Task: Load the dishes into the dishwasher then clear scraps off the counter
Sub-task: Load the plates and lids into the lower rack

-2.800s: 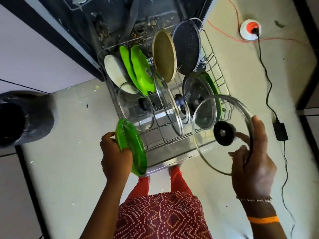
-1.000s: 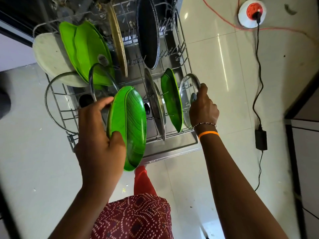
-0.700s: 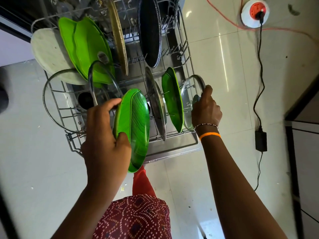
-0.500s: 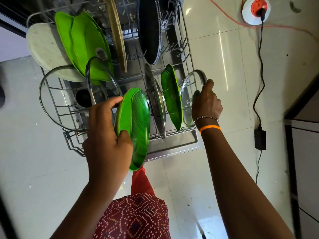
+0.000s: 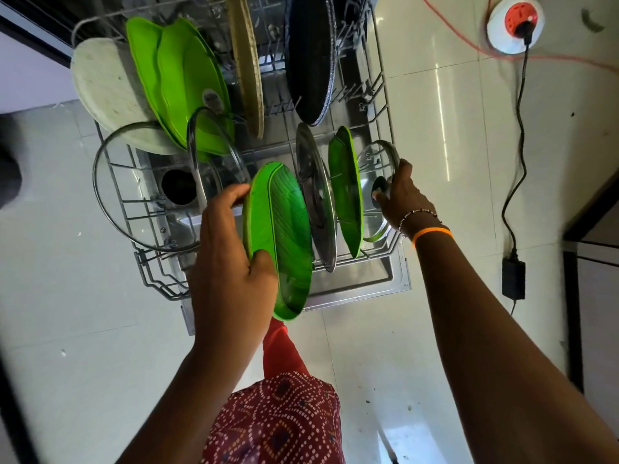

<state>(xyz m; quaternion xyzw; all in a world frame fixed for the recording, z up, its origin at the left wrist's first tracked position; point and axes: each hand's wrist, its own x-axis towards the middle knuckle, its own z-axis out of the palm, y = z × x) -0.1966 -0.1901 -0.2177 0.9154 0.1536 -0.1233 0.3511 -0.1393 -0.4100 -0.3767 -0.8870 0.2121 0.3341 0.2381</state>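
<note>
Dishwasher rack (image 5: 385,105) is pulled out over a tiled floor (image 5: 435,135). Left hand (image 5: 227,262) grips a green leaf plate (image 5: 284,236) on edge at the rack's near side, thumb on its inner face. Right hand (image 5: 402,195) holds the knob of a small glass lid (image 5: 378,162) standing at the rack's right edge. Between them stand a steel lid (image 5: 318,195) and a second green plate (image 5: 346,189). Further back: stacked green plates (image 5: 181,82), a white disc (image 5: 104,92), a tan board (image 5: 246,61), a dark pan (image 5: 310,58). Two large glass lids (image 5: 134,195) lean at left. A socket (image 5: 514,23) with a black cable (image 5: 519,128) lies on the floor at right.
</note>
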